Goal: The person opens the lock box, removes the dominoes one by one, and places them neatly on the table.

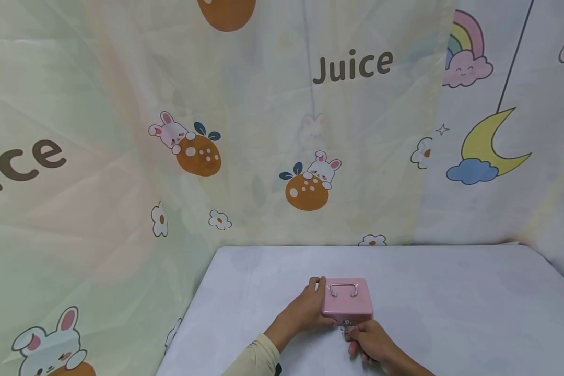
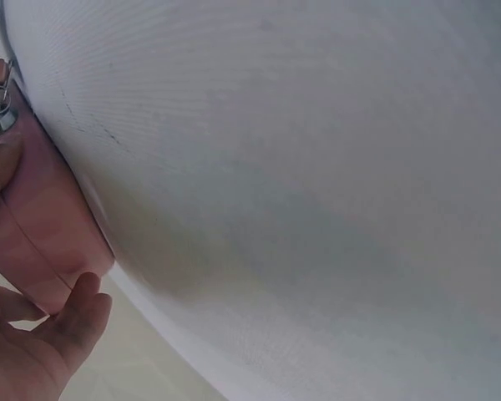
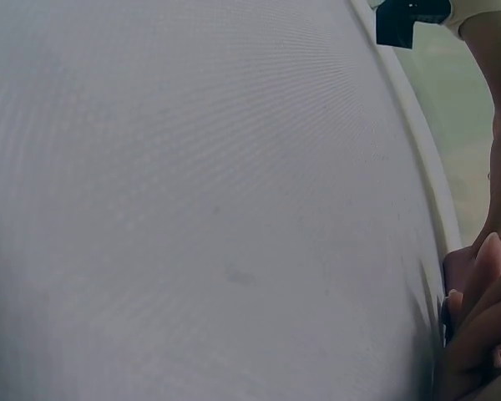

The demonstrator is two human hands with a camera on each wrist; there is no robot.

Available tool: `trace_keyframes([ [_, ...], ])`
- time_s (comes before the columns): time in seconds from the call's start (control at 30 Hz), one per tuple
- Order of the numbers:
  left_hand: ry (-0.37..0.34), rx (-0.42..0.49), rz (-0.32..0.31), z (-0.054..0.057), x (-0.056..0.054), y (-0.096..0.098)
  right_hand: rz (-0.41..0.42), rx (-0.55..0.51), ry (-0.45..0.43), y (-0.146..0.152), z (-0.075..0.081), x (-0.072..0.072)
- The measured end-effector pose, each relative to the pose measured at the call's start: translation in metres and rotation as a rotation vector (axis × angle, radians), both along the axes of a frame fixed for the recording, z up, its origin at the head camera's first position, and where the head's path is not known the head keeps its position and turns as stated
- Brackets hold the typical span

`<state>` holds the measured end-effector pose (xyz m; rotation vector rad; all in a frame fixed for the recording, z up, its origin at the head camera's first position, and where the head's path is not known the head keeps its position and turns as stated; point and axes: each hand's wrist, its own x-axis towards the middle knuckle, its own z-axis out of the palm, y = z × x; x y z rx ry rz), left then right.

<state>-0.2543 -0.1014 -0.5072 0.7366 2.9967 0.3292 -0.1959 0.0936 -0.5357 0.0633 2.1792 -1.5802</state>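
A pink metal cash box [image 1: 348, 304] stands on the white table, lid down, with a silver wire handle [image 1: 343, 285] on top. My left hand [image 1: 304, 311] grips its left side, fingers toward the back corner and thumb at the front. In the left wrist view, a silver lock [image 2: 0, 122] sits on the box's front face. My right hand [image 1: 375, 339] is at that lock, its thumb and forefinger pinching a small silver key. The fingers hide most of the key, and I cannot tell how deep it sits.
The white tabletop [image 1: 451, 297] spreads around the box, with its far edge [image 1: 286, 246] close to a printed cloth backdrop [image 1: 263, 130]. A dark device [image 3: 397, 23] is strapped at the left wrist.
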Motion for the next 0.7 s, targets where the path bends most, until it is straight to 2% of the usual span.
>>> trace_keyframes([
  [0.4,-0.024,0.025,-0.012,-0.0015,-0.0024,-0.0013,0.007,-0.011,-0.020,-0.0014,0.0010,-0.0010],
  [0.7,-0.056,0.070,0.003,0.0004,-0.0021,0.0004,-0.014,0.025,-0.037,-0.0040,0.0008,0.0009],
])
